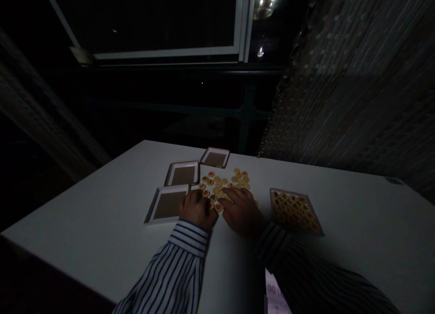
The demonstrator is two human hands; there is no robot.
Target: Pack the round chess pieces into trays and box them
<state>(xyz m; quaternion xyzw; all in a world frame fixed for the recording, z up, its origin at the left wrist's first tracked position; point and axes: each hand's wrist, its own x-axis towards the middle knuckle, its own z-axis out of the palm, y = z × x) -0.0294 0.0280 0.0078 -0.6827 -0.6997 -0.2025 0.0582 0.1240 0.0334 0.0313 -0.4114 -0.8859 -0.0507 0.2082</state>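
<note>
Round wooden Chinese chess pieces [218,185] lie loosely scattered on the white table, some showing red or black characters, others plain side up. My left hand [197,210] rests at the near left of them, beside a shallow box lid, its fingers bent down and close together. The fingertips are hidden, so what they hold, if anything, does not show. To its right, my right hand [243,210] reaches over the near pieces with fingers stretched and apart, holding nothing that I can see. On the right stands a clear-looking box [314,205] filled with rows of pieces, characters up.
Three shallow trays or lids line the left side: a near one [157,205], a middle one [168,174] and a far one [203,156]. A lit screen [275,289] shows under my right forearm. Beyond the white table [112,214] hang bead curtains [333,87] before a dark window.
</note>
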